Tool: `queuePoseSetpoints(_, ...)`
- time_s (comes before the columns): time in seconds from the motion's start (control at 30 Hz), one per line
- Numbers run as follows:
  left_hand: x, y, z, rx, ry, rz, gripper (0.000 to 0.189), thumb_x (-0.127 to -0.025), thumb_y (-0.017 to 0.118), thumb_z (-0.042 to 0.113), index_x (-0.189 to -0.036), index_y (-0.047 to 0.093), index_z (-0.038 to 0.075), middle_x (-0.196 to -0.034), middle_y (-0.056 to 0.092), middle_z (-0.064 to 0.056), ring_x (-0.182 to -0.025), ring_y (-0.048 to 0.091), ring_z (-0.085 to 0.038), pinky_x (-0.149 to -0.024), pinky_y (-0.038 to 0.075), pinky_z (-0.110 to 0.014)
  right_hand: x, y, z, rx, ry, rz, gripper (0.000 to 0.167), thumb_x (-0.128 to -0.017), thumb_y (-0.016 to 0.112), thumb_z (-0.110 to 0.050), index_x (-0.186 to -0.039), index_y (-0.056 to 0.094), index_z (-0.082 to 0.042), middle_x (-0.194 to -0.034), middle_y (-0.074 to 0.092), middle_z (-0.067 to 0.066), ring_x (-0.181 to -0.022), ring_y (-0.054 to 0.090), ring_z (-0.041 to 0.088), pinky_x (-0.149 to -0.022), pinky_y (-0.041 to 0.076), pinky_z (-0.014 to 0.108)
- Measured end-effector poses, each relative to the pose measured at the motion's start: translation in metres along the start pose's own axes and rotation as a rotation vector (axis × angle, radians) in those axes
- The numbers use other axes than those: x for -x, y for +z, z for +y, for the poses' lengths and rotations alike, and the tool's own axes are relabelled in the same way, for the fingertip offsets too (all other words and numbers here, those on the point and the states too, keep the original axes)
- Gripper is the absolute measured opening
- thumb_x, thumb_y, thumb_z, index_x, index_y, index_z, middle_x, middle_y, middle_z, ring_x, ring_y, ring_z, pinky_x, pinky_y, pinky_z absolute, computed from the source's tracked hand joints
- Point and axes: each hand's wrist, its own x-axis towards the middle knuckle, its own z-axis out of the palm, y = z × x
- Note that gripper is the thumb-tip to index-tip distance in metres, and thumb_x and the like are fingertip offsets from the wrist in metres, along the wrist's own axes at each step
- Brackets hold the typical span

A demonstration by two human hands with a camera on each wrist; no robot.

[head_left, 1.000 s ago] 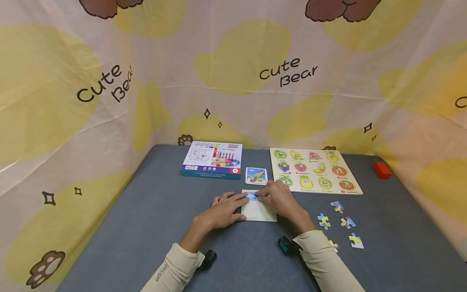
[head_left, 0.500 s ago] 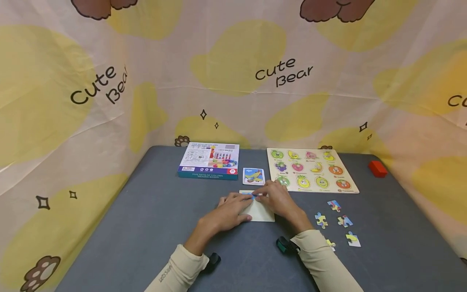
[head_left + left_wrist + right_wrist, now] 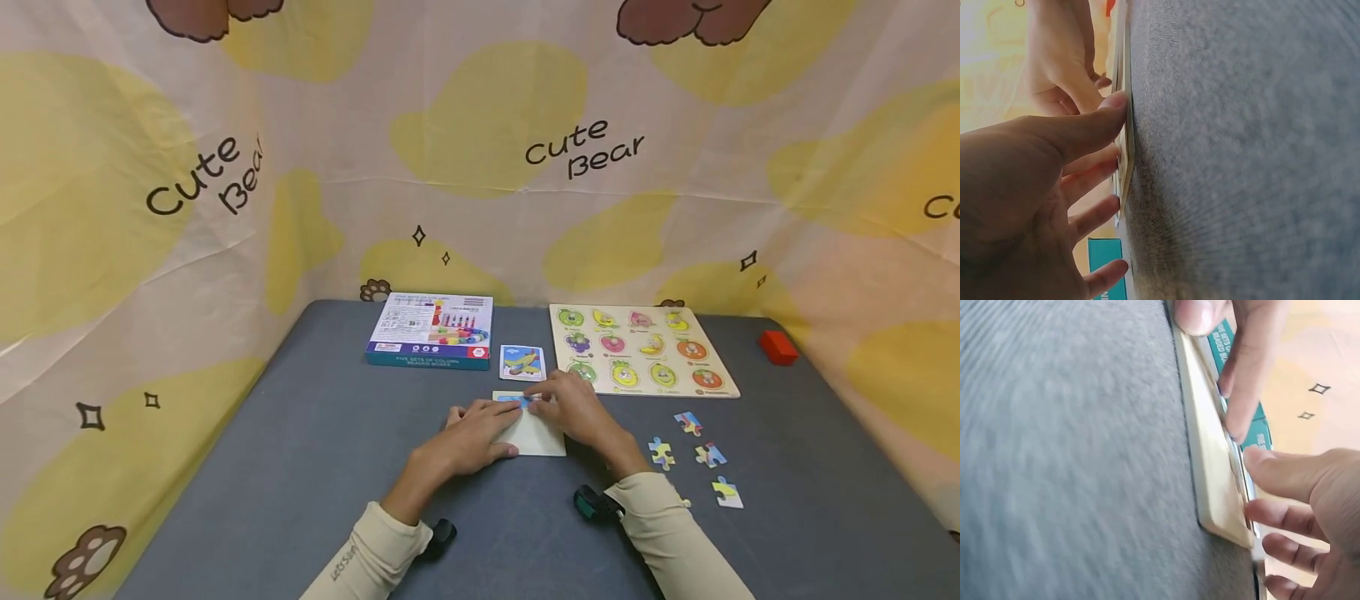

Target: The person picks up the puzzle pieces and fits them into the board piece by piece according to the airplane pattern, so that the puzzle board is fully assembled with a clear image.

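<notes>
A cream puzzle board [image 3: 536,437] lies flat, with blue puzzle pieces [image 3: 512,400] along its far edge. My left hand [image 3: 474,435] rests over the board's left side; its extended fingertips touch the blue pieces and its thumb the board's edge. In the left wrist view, this hand [image 3: 1041,169] has spread fingers, with the little finger off the board. My right hand [image 3: 577,412] pinches a small puzzle piece at the far right corner between thumb and index finger, mostly covering it. The right wrist view shows the right hand [image 3: 1310,506] beside the board's edge [image 3: 1210,456].
Several loose puzzle pieces [image 3: 709,454] lie to the right. An airplane picture card [image 3: 522,362] sits behind the board. Farther back are a boxed toy set [image 3: 430,329], a fruit board [image 3: 643,350] and a red block [image 3: 778,347].
My left hand has slid slightly right across the board, its fingers now covering more of the blue pieces. The right hand stays at the far corner with only small finger shifts.
</notes>
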Motion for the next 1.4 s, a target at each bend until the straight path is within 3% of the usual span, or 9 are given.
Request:
queuePoseSetpoints(0.2, 0.000, 0.001, -0.001, -0.004, -0.004, 0.007, 0.063, -0.106, 0.066, 0.037, -0.161, 0.047, 0.013, -0.166, 0.045, -0.001, -0.150, 0.040, -0.031, -0.104, 0.033, -0.062, 0.008, -0.016, 0.007, -0.091, -0.063, -0.010, 0.020, -0.098, 0.077, -0.014, -0.116, 0.081, -0.006, -0.089, 0.068, -0.002, -0.087, 0.058, 0.024, -0.083, 0.041, 0.041)
queuePoseSetpoints(0.53, -0.001, 0.000, 0.000, 0.019, -0.001, -0.008, 0.064, -0.106, 0.066, 0.037, -0.162, 0.045, 0.013, -0.168, 0.043, -0.003, -0.152, 0.038, -0.032, -0.107, 0.031, -0.063, 0.039, -0.050, 0.030, -0.102, 0.003, -0.050, 0.026, -0.098, 0.077, -0.021, -0.122, 0.080, -0.008, -0.113, 0.074, 0.006, -0.108, 0.062, 0.028, -0.097, 0.046, 0.054)
queuePoseSetpoints(0.73, 0.000, 0.000, -0.001, 0.011, 0.005, -0.002, 0.064, -0.106, 0.066, 0.036, -0.162, 0.045, 0.013, -0.167, 0.044, -0.003, -0.151, 0.038, -0.032, -0.106, 0.031, -0.062, 0.060, -0.062, 0.050, -0.075, 0.036, -0.017, 0.028, -0.096, 0.080, -0.024, -0.120, 0.081, -0.010, -0.113, 0.075, 0.003, -0.110, 0.062, 0.028, -0.097, 0.047, 0.054)
queuePoseSetpoints(1.03, -0.001, 0.001, -0.001, 0.019, 0.000, -0.005, 0.064, -0.106, 0.066, 0.037, -0.162, 0.045, 0.014, -0.168, 0.043, -0.002, -0.152, 0.038, -0.032, -0.106, 0.030, -0.063, 0.093, -0.090, 0.077, -0.063, 0.137, -0.039, 0.034, -0.096, 0.080, -0.023, -0.126, 0.077, -0.007, -0.122, 0.073, 0.011, -0.116, 0.063, 0.034, -0.102, 0.048, 0.062)
queuePoseSetpoints(1.1, -0.001, 0.001, 0.000, 0.024, 0.000, -0.006, 0.064, -0.106, 0.066, 0.036, -0.162, 0.045, 0.014, -0.168, 0.043, -0.002, -0.152, 0.038, -0.032, -0.106, 0.030, -0.063, 0.099, -0.095, 0.083, -0.054, 0.150, -0.036, 0.035, -0.096, 0.080, -0.023, -0.127, 0.076, -0.006, -0.122, 0.073, 0.012, -0.114, 0.064, 0.034, -0.100, 0.050, 0.060)
queuePoseSetpoints(1.2, 0.000, 0.001, 0.000, 0.026, -0.006, -0.010, 0.064, -0.106, 0.066, 0.036, -0.162, 0.045, 0.014, -0.168, 0.042, -0.002, -0.152, 0.037, -0.032, -0.107, 0.029, -0.064, 0.106, -0.101, 0.092, -0.040, 0.165, -0.023, 0.037, -0.095, 0.082, -0.021, -0.127, 0.076, -0.005, -0.116, 0.074, 0.010, -0.103, 0.065, 0.026, -0.090, 0.055, 0.046)
queuePoseSetpoints(1.3, 0.000, 0.001, 0.000, 0.021, -0.011, -0.013, 0.065, -0.106, 0.065, 0.037, -0.163, 0.044, 0.015, -0.169, 0.042, -0.001, -0.152, 0.037, -0.032, -0.108, 0.029, -0.064, 0.113, -0.105, 0.101, -0.010, 0.163, -0.015, 0.037, -0.093, 0.083, -0.021, -0.126, 0.077, -0.004, -0.108, 0.074, 0.006, -0.093, 0.062, 0.017, -0.079, 0.052, 0.033)
queuePoseSetpoints(1.4, -0.001, 0.001, 0.000, 0.019, -0.013, -0.012, 0.065, -0.106, 0.066, 0.037, -0.163, 0.045, 0.014, -0.168, 0.042, -0.002, -0.152, 0.037, -0.032, -0.108, 0.030, -0.064, 0.120, -0.108, 0.110, -0.005, 0.168, -0.022, 0.036, -0.094, 0.082, -0.019, -0.126, 0.076, -0.003, -0.106, 0.074, 0.006, -0.088, 0.059, 0.013, -0.073, 0.048, 0.029)
